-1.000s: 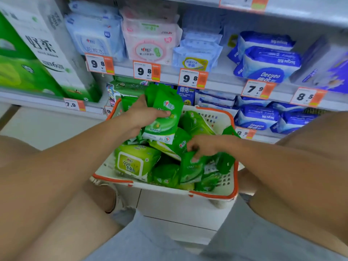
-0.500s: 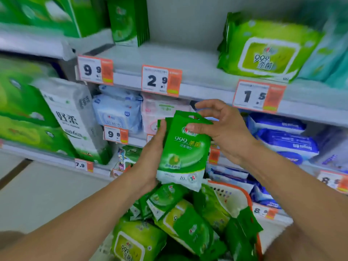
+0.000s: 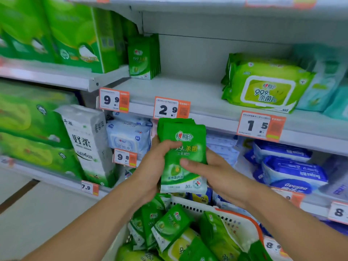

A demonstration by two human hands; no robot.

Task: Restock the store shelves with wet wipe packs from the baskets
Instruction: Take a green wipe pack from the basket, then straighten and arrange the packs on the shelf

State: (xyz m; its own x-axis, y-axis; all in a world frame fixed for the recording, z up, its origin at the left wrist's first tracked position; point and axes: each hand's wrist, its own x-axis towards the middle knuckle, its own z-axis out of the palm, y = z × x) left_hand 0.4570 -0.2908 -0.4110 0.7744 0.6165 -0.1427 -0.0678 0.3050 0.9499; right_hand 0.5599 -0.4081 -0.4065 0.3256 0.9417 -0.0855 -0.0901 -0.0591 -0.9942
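**Both hands on a stack of small green wipe packs, in front of the 2.9 shelf**

- Left hand (image 3: 154, 166): fingers curled round the left edge of the stack of small green wet wipe packs (image 3: 183, 157), thumb across the front face.
- Right hand (image 3: 212, 172): gripping the same stack from the right side, thumb lying across the front near the middle.
- Stack is upright, several packs thick judging by the top edges. It sits in the air just below the front edge of the shelf (image 3: 188, 91), right under the 2.9 price tag (image 3: 171, 108), not touching either.
- On that shelf: a row of the same small green packs (image 3: 144, 57) standing upright at the back-left corner; a large green wipe pack (image 3: 267, 83) lying toward the right. Bare shelf between them.
- Basket (image 3: 243, 223), white with orange rim, directly below the hands, full of green wipe packs lying at mixed angles.
- Other tags on the same shelf edge: 9.9 tag (image 3: 114, 99) left, 1.5 tag (image 3: 260, 125) right.
- Lower shelves: blue wipe packs (image 3: 290, 170) right, white tissue roll pack (image 3: 88, 144) left.
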